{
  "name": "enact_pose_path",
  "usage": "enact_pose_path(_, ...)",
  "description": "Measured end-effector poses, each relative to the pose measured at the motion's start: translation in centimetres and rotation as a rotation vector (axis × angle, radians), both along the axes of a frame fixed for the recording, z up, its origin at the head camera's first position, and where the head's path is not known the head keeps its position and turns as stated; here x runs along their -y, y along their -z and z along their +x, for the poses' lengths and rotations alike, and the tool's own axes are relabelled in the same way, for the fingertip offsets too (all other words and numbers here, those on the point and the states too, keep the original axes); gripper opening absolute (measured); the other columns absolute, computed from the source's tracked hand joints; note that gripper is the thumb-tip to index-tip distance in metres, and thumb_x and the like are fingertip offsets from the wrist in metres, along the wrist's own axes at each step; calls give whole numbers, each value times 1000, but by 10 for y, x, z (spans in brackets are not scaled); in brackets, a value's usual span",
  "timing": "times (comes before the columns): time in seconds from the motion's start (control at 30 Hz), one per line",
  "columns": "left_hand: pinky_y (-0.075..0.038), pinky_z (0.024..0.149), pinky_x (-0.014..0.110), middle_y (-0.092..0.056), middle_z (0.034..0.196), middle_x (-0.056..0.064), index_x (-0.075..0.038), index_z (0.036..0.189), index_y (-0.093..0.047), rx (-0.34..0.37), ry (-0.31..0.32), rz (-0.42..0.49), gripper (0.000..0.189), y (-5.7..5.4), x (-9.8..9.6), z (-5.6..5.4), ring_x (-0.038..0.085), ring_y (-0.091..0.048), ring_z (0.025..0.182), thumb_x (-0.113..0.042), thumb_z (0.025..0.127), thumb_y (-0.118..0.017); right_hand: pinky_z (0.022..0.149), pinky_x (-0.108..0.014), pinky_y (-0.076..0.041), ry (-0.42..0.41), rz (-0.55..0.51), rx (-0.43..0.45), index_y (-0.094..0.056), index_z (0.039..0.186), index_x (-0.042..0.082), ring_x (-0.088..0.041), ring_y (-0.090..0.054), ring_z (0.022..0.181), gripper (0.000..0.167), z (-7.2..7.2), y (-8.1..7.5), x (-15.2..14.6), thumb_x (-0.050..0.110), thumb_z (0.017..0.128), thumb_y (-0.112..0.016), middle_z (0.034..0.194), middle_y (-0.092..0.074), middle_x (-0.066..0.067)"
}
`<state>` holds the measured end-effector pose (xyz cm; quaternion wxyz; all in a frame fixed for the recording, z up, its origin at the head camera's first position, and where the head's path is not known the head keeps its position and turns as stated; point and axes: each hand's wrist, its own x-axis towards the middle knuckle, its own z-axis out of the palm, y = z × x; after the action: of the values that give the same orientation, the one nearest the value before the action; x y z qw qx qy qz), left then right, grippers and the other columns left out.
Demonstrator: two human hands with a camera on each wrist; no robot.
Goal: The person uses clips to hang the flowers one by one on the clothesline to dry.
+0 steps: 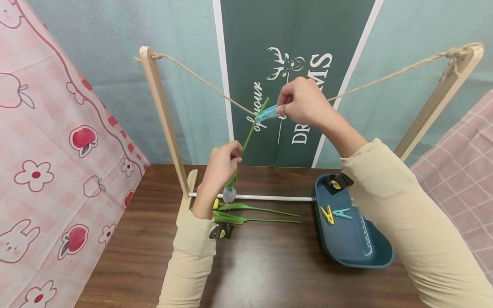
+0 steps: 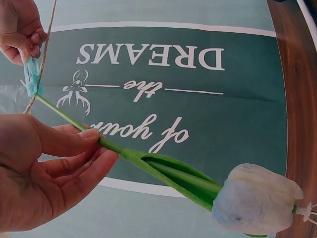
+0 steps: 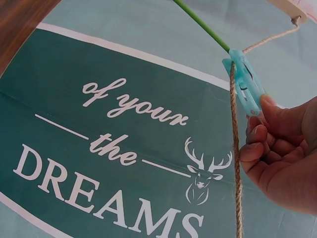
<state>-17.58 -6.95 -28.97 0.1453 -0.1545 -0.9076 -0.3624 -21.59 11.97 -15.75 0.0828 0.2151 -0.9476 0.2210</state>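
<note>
A pale white-lilac artificial tulip point(image 2: 257, 198) hangs head down, its green stem point(image 1: 248, 139) slanting up to a twine line point(image 1: 204, 79). My left hand point(image 1: 222, 164) pinches that stem above the leaves, between thumb and fingers. With thumb and fingertips, my right hand point(image 1: 306, 100) squeezes the handle end of a light blue clothespin point(image 3: 245, 82). The clothespin's tip lies where stem and twine cross, and the twine dips there. Whether its jaws are clamped on both is hard to tell.
Wooden posts point(image 1: 163, 115) hold the twine, with a white rod point(image 1: 273, 198) low between them. Two more green-stemmed flowers point(image 1: 231, 217) lie on the brown table point(image 1: 254, 273). At right, a blue basin point(image 1: 339, 248) holds yellow point(image 1: 328, 214) and blue point(image 1: 342, 213) clothespins.
</note>
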Motion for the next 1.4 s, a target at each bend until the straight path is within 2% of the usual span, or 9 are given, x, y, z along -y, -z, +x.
enact_pose_path(0.37, -46, 73, 38, -66, 81, 10, -2, 91, -61, 54, -2, 17, 9, 1, 0, -2, 24, -62, 75, 3, 83, -62, 59, -33, -37, 23, 19, 91, -67, 85, -4, -24, -48, 70, 11, 3, -5, -2, 5, 83, -61, 72, -63, -12)
enact_pose_path(0.63, -46, 71, 37, -66, 81, 9, -2, 91, -62, 84, -10, 13, 8, 3, 0, -4, 23, -61, 75, 0, 84, -62, 65, -35, -38, 36, 24, 146, -68, 94, -4, -25, -51, 78, 17, 3, -6, -5, 9, 83, -64, 81, -66, -14)
enact_pose_path(1.1, -46, 71, 36, -65, 79, 8, -2, 90, -62, 82, -15, 28, 6, 7, 0, -7, 23, -61, 73, 0, 83, -62, 65, -34, -37, 31, -6, 150, -67, 97, -3, -24, -52, 77, 19, 6, -5, -9, 11, 83, -64, 80, -66, -13)
enact_pose_path(1.4, -46, 69, 35, -65, 80, 8, -1, 89, -62, 88, -11, 38, 6, 7, -1, -7, 22, -61, 73, 1, 84, -62, 63, -32, -37, 25, 3, 103, -67, 97, 0, -22, -51, 73, 18, 9, -6, -11, 11, 83, -64, 77, -66, -9)
